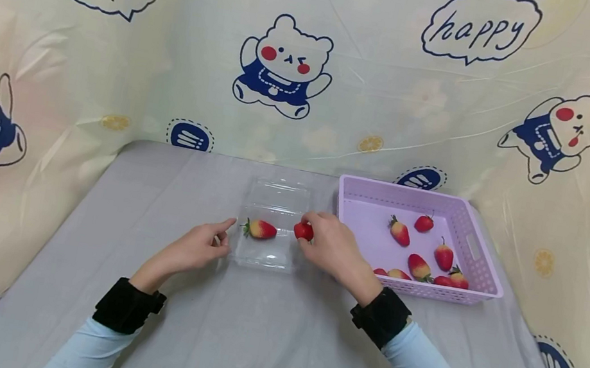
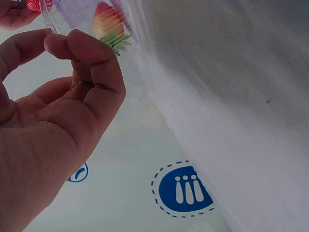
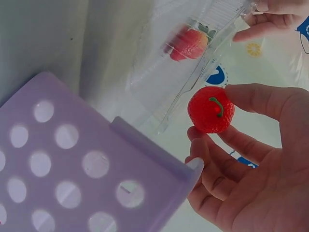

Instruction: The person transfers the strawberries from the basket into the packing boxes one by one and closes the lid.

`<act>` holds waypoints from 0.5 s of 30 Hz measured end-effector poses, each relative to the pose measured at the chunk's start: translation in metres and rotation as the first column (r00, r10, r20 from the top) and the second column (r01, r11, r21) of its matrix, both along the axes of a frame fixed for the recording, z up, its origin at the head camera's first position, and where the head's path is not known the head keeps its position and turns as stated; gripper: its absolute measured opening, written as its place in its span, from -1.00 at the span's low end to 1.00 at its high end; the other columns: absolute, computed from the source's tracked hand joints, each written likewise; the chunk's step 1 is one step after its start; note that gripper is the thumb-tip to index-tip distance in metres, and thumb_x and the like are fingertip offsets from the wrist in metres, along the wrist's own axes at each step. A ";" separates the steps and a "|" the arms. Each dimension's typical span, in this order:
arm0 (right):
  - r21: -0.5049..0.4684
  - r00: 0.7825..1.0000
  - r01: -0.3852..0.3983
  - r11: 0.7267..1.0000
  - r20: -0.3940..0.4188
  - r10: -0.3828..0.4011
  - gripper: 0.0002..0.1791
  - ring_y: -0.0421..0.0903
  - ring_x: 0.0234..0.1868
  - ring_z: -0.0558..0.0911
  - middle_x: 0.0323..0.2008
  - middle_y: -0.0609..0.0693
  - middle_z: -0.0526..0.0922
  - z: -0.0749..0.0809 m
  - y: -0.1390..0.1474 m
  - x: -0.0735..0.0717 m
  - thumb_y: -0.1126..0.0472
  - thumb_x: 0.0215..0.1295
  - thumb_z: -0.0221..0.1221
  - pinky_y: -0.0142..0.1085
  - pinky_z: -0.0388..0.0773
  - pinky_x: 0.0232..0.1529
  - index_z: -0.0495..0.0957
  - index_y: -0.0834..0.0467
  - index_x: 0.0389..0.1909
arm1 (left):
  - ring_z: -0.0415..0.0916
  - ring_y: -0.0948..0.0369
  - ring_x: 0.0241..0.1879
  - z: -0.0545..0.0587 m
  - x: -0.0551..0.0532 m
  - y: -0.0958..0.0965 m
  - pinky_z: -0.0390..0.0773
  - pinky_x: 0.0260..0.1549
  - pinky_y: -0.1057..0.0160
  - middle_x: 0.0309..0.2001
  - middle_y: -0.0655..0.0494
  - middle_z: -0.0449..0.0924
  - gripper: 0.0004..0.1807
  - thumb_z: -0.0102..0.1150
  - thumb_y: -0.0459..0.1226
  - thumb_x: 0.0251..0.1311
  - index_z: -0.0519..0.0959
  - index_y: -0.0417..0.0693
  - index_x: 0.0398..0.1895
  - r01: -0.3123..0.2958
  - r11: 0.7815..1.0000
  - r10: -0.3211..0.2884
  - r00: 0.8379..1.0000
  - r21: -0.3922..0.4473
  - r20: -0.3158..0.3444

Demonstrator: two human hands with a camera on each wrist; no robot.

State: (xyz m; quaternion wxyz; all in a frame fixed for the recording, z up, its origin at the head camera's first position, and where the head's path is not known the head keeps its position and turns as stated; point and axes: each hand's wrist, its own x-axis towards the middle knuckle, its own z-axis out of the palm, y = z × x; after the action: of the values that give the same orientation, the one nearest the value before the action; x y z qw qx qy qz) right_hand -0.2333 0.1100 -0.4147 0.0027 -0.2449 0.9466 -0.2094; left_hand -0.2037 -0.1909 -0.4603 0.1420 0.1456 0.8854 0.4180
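Observation:
A clear plastic box (image 1: 265,254) with its lid folded back lies mid-table. Inside it, on the left, is a red and yellow strawberry (image 1: 261,230) with green leaves. My left hand (image 1: 203,243) pinches the box's left edge between thumb and forefinger; the left wrist view shows the fingertips at the clear rim. With thumb and fingers, my right hand (image 1: 333,249) grips a red strawberry (image 3: 211,109) at the box's right side, its small green stem showing in the right wrist view.
To the right stands a lilac basket (image 1: 413,194) with holed walls. Several strawberries (image 1: 419,267) lie in it, some partly hidden behind its near wall. Grey cloth (image 1: 247,332) covers the table, and a printed curtain (image 1: 194,50) hangs behind and at the sides.

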 end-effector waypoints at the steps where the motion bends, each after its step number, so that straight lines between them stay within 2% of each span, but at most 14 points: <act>1: 0.008 1.000 0.002 1.000 -0.007 -0.002 -0.57 -0.03 -0.17 0.60 -0.06 0.10 0.68 -0.001 -0.001 0.000 0.19 0.31 0.42 -0.19 0.65 -0.14 0.65 0.20 0.17 | 0.29 0.21 -0.53 0.000 0.000 0.000 0.29 -0.55 0.32 -0.27 0.00 0.49 -0.26 0.14 -0.42 0.40 0.14 -0.49 0.58 0.001 1.000 -0.001 1.000 0.000 0.001; 6: 0.052 1.000 0.005 0.999 -0.024 -0.004 -0.61 -0.05 -0.16 0.59 -0.07 0.08 0.68 -0.005 -0.007 -0.002 0.18 0.32 0.39 -0.20 0.63 -0.15 0.66 0.19 0.13 | 0.29 0.22 -0.54 0.000 0.000 -0.001 0.29 -0.55 0.32 -0.27 0.01 0.49 -0.26 0.14 -0.42 0.40 0.13 -0.49 0.58 0.009 1.000 -0.009 1.000 0.008 0.005; 15: 0.032 1.000 -0.001 0.999 -0.023 0.002 -0.59 -0.04 -0.13 0.59 -0.02 0.09 0.68 -0.008 -0.011 -0.003 0.18 0.34 0.38 -0.21 0.64 -0.11 0.65 0.19 0.17 | 0.31 0.20 -0.51 -0.001 0.000 -0.002 0.30 -0.55 0.31 -0.27 0.00 0.50 -0.25 0.14 -0.42 0.39 0.13 -0.51 0.57 0.012 1.000 -0.012 1.000 0.011 -0.011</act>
State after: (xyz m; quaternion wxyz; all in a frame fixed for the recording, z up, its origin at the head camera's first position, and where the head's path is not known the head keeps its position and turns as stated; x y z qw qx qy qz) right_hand -0.2363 0.0994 -0.4231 -0.0043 -0.2479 0.9497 -0.1914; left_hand -0.2036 -0.1930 -0.4608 0.1391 0.1539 0.8828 0.4214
